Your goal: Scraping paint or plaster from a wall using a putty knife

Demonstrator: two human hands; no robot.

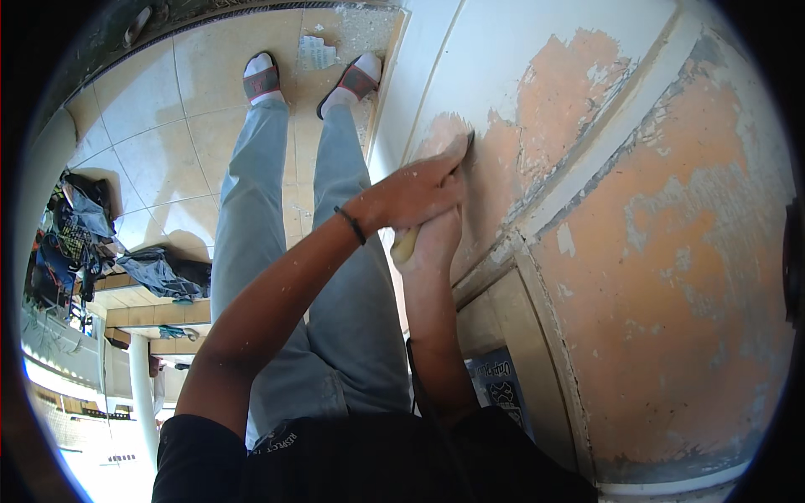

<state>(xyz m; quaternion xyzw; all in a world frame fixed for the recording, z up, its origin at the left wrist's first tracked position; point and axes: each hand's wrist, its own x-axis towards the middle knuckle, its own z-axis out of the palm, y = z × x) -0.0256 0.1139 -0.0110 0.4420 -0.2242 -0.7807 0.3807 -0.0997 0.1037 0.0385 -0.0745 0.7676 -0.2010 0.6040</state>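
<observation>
My right hand [434, 236] is closed round a scraper's pale yellow handle [404, 245], whose rounded end sticks out beside the palm. Over it lies my left hand [409, 188], a black band on its wrist, with its fingers along the tool towards the dark blade [470, 139]. The blade's tip is by the wall panel [497, 151], at the border of peeling white paint [484, 69] and bare orange-pink surface. Most of the scraper is hidden by both hands, and the fingers overlap.
A raised moulding [604, 119] crosses the wall diagonally. My slippered feet stand on the tiled floor [195, 144] near a torn printed scrap [317, 53]. Dark plastic bags [165, 271] and piled items lie at left, by tiled steps [157, 314]. A printed dark packet [500, 383] is low at right.
</observation>
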